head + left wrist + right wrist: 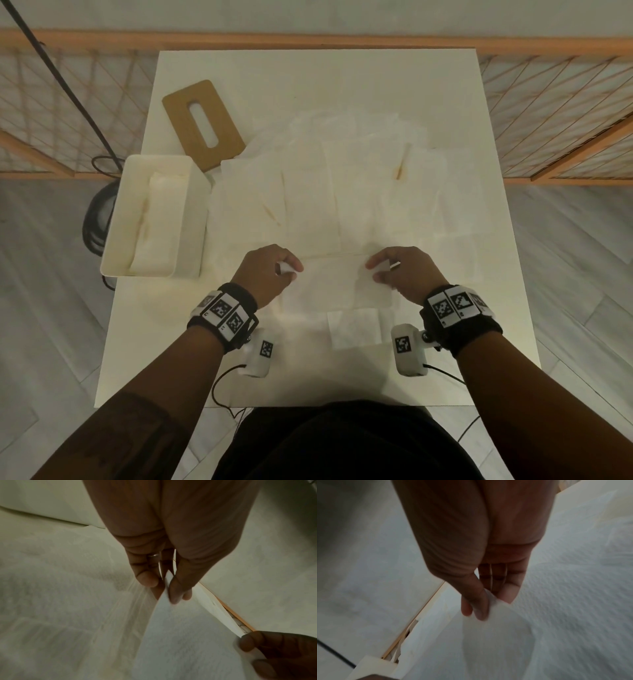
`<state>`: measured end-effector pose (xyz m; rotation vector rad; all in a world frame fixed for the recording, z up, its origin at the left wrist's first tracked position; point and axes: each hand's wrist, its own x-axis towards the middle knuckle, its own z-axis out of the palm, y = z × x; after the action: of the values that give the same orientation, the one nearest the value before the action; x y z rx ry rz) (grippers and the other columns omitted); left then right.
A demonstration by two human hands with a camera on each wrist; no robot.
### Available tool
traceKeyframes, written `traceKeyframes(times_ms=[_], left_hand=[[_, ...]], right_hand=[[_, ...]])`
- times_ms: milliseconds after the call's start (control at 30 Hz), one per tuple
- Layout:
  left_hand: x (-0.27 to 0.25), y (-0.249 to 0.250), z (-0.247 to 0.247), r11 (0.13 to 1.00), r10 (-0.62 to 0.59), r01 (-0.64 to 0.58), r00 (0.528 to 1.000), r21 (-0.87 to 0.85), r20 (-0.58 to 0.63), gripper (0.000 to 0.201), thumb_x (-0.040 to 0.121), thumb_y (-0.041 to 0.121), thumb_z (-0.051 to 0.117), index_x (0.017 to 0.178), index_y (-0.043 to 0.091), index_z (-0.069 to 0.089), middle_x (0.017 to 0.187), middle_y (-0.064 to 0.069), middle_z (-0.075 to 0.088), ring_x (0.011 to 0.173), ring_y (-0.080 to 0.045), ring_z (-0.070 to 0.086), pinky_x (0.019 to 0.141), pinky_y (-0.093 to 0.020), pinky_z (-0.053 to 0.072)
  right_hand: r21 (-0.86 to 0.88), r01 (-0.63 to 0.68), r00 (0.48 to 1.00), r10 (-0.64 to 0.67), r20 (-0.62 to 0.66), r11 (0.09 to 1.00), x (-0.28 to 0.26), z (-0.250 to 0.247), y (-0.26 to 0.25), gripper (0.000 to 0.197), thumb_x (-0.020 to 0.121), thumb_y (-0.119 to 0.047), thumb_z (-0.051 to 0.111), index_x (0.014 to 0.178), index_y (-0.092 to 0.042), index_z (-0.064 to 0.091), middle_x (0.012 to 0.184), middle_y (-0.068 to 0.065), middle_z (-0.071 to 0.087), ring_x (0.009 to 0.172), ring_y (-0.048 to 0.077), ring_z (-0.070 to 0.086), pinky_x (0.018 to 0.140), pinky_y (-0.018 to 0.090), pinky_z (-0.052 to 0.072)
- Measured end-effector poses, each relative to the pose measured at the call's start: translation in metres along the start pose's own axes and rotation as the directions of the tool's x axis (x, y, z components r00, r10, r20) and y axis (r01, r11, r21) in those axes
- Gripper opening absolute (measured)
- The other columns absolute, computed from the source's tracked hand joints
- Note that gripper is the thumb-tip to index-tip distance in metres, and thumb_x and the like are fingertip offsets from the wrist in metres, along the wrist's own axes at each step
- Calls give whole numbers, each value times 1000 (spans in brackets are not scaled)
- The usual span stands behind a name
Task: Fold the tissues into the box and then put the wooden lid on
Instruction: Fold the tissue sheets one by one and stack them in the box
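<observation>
A white tissue (329, 277) is lifted just above the near middle of the table, and both hands hold its far corners. My left hand (286, 269) pinches the left corner between thumb and fingers (171, 588). My right hand (378, 270) pinches the right corner (481, 609). Several more tissues (342, 185) lie spread flat across the table's middle. The white box (186, 219) stands at the left edge with folded tissues (157, 219) inside. The wooden lid (202, 123), with an oval slot, lies flat beyond the box.
A small folded tissue (356, 329) lies near the front edge between my wrists. The white table (308, 75) is bare at its far side. A wooden lattice fence (548, 102) runs behind the table. A dark cable (61, 78) hangs at the left.
</observation>
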<state>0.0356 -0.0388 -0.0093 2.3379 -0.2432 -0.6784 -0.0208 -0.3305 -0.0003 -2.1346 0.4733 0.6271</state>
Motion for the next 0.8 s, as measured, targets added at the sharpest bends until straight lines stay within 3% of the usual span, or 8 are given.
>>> traceKeyframes(times_ms=[100, 200, 300, 400, 467, 533, 633, 800], left_hand=[[3, -2, 0, 1000, 6, -6, 1000, 15, 1, 22, 87, 14, 75, 84, 35, 71, 99, 12, 69, 79, -9, 63, 75, -21, 50], [6, -6, 2, 1000, -10, 9, 1000, 22, 16, 21, 86, 10, 76, 86, 31, 71, 101, 7, 67, 81, -11, 65, 81, -32, 57], [8, -7, 6, 995, 12, -13, 1000, 99, 10, 16, 85, 12, 75, 89, 26, 71, 109, 7, 56, 90, -12, 59, 87, -33, 53], [6, 1, 10, 963, 135, -121, 990, 243, -43, 14, 86, 26, 74, 98, 25, 68, 119, 6, 48, 101, -14, 48, 88, -30, 44], [6, 12, 15, 910, 258, -237, 966, 340, -16, 27, 87, 33, 72, 111, 23, 64, 123, 4, 51, 104, -19, 49, 90, -34, 44], [10, 26, 22, 858, 314, -311, 947, 407, 62, 43, 90, 38, 67, 128, 23, 56, 131, 3, 52, 112, -24, 50, 96, -38, 43], [20, 44, 34, 826, 260, -298, 955, 478, 145, 61, 92, 44, 62, 145, 22, 42, 142, 1, 47, 125, -27, 45, 104, -41, 39], [33, 53, 40, 788, 214, -264, 964, 557, 156, 58, 90, 42, 64, 141, 21, 45, 136, -1, 47, 123, -28, 45, 104, -41, 37]], right_hand=[[-19, 8, 1000, -9, -30, 1000, 4, 2, -4, 21, 83, -11, 80, 91, -30, 77, 94, 3, 69, 75, 13, 61, 66, 20, 46], [-91, 8, 999, -12, -35, 996, 7, 7, -5, 18, 84, -13, 79, 94, -28, 77, 95, 7, 70, 79, 17, 63, 64, 15, 45], [-183, 8, 999, -17, -47, 983, 8, 6, -7, 12, 86, -19, 78, 93, -28, 76, 92, 2, 67, 88, 21, 62, 62, 8, 37], [-144, 20, 987, -43, -156, 989, 18, -1, -15, 10, 87, -29, 78, 94, -22, 76, 105, -5, 63, 98, 14, 60, 76, 17, 41], [-139, 41, 964, -76, -254, 989, 33, -6, -27, 13, 90, -29, 74, 99, -20, 75, 115, 0, 61, 103, 18, 60, 84, 23, 40], [-201, 97, 952, -150, -266, 975, 55, -7, -45, 15, 92, -26, 70, 106, -20, 72, 120, 5, 61, 107, 22, 62, 85, 22, 39], [-303, 198, 951, -258, -171, 932, 90, -5, -72, 29, 94, -23, 67, 122, -20, 64, 132, 6, 56, 118, 23, 58, 92, 22, 39], [-377, 253, 949, -305, -83, 891, 131, -5, -109, 59, 94, -19, 66, 148, -17, 44, 154, 5, 39, 141, 27, 40, 115, 39, 36]])
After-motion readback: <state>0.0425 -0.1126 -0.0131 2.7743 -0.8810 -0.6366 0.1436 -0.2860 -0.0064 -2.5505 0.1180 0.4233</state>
